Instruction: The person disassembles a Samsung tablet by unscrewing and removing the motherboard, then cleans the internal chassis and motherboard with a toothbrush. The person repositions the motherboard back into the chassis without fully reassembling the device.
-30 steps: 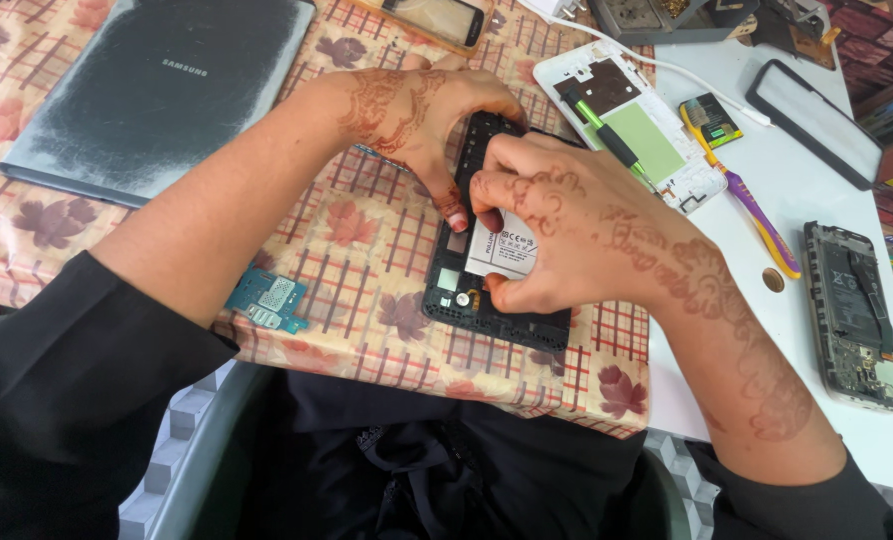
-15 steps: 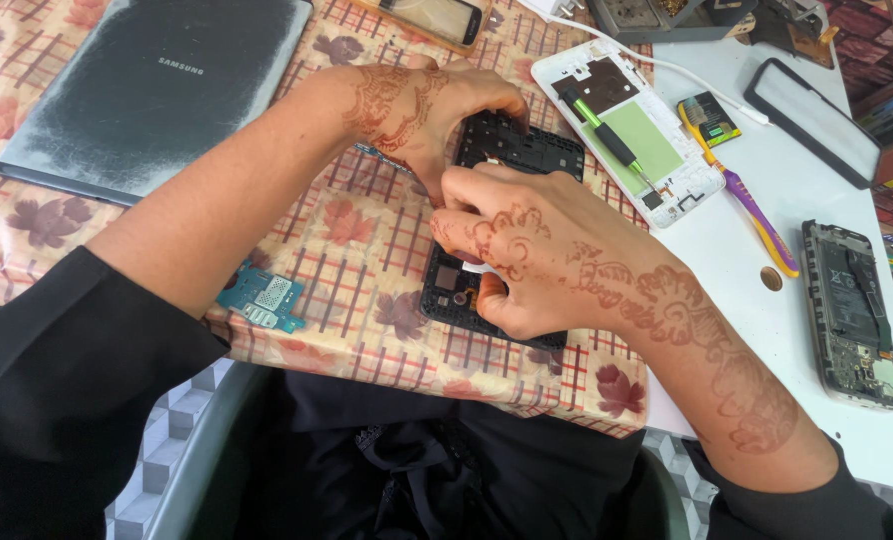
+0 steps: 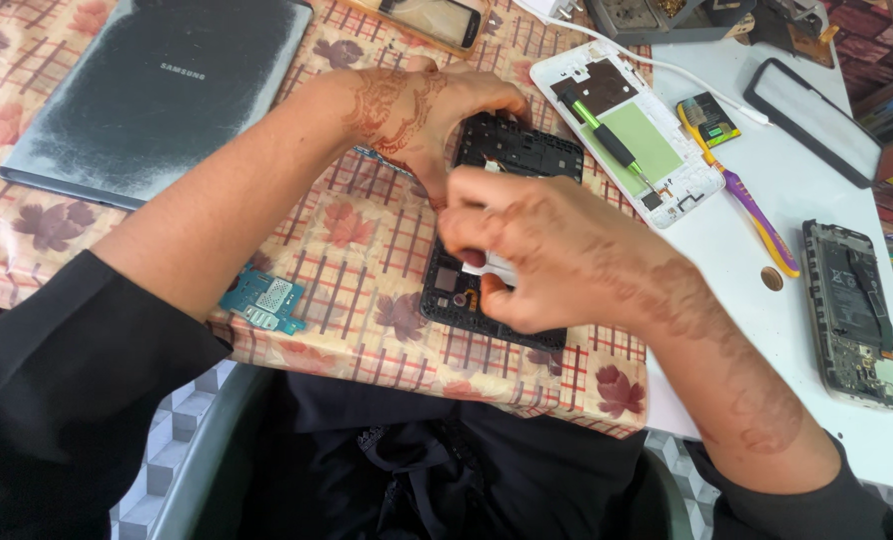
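Observation:
An opened black phone frame lies on a checked, leaf-patterned tablecloth at the table's near edge. My left hand rests at the frame's upper left corner and holds it down. My right hand lies across the middle of the frame, its fingers pinched on a small white part inside it. Most of the frame's middle is hidden under my right hand. Both hands carry henna patterns.
A grey tablet lies face down at the back left. A small blue circuit board sits by the near edge. A white opened phone carrying a green-handled tool, a purple-yellow toothbrush and another opened phone lie to the right.
My right hand has slid down and leftward over the black frame, covering more of its middle. My left hand has stayed at the upper left corner.

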